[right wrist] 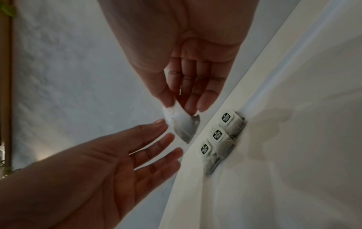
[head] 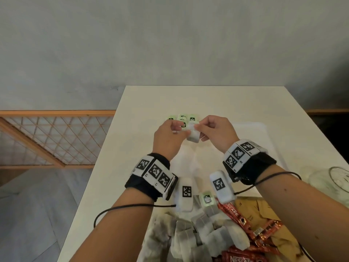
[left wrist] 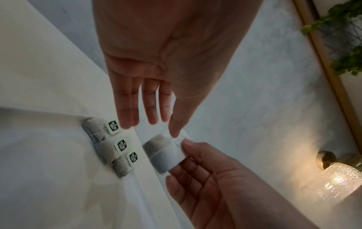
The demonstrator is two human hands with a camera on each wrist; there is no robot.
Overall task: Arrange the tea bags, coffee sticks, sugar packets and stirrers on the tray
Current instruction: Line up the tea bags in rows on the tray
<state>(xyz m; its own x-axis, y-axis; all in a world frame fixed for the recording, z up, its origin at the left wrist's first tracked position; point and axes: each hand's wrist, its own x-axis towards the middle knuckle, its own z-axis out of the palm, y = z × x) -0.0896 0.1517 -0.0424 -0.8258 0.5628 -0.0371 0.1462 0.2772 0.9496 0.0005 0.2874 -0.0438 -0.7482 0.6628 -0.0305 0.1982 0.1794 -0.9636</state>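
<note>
A white table point(head: 143, 103) fills the lower centre. A white tray point(head: 264, 133) lies on it right of centre. Loose tea bags point(head: 204, 235), red Nescafé sticks point(head: 236, 216) and brown packets point(head: 264, 210) heap along the bottom edge, with a glass jar point(head: 336, 178) at far right.

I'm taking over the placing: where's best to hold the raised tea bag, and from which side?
Pinch the flat white top edge of the tea bag from above, where the right hand pinches it. The filled pouch hangs below, bulky and string-wrapped.

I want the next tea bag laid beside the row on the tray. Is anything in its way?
Nothing visible is. The right hand pinches the tea bag in the air near the row of tea bags on the tray; the left hand, open, only touches its top.
</note>
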